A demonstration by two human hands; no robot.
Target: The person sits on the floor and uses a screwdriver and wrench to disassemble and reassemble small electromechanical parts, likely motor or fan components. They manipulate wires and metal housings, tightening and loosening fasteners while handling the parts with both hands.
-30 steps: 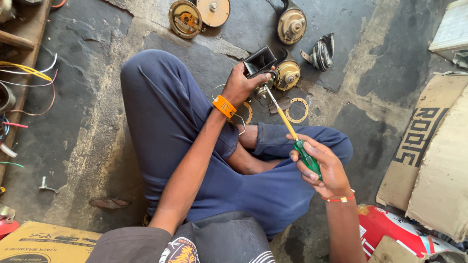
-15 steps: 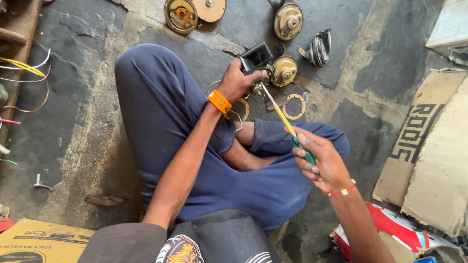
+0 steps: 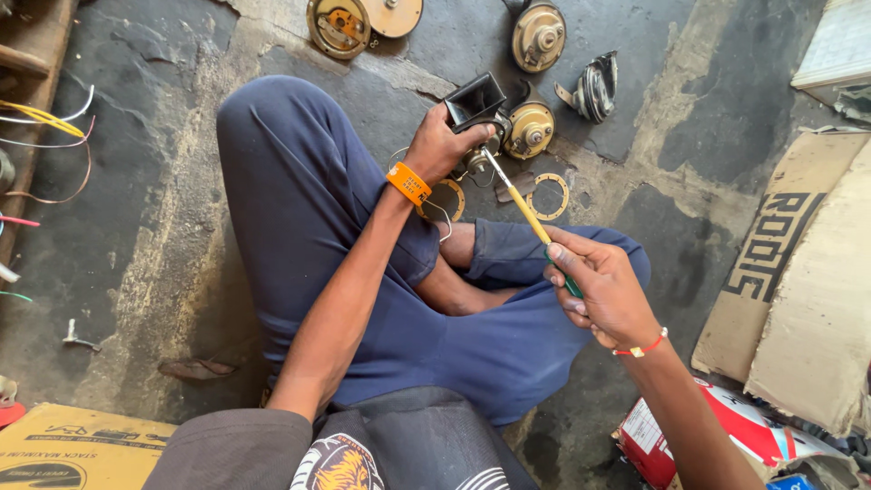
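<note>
I sit cross-legged on a concrete floor in blue trousers. My left hand (image 3: 442, 143), with an orange band on the wrist, grips a black horn unit (image 3: 476, 102) and holds it on the floor. My right hand (image 3: 603, 289), with a red thread on the wrist, holds a screwdriver (image 3: 526, 213) with a yellow and green handle. Its metal tip reaches the underside of the horn, right by my left fingers. A brass-coloured round horn (image 3: 531, 129) lies just right of the black one.
Round horn discs (image 3: 337, 24) (image 3: 538, 36) and a shell-shaped part (image 3: 594, 86) lie on the floor ahead. Ring gaskets (image 3: 549, 195) rest near my foot. Cardboard sheets (image 3: 798, 272) lie at right, loose wires (image 3: 45, 122) at left, a carton (image 3: 63, 445) at bottom left.
The view has shifted a little. My right hand has slid slightly along the screwdriver handle while the tip stays at the horn. My left hand keeps its grip.
</note>
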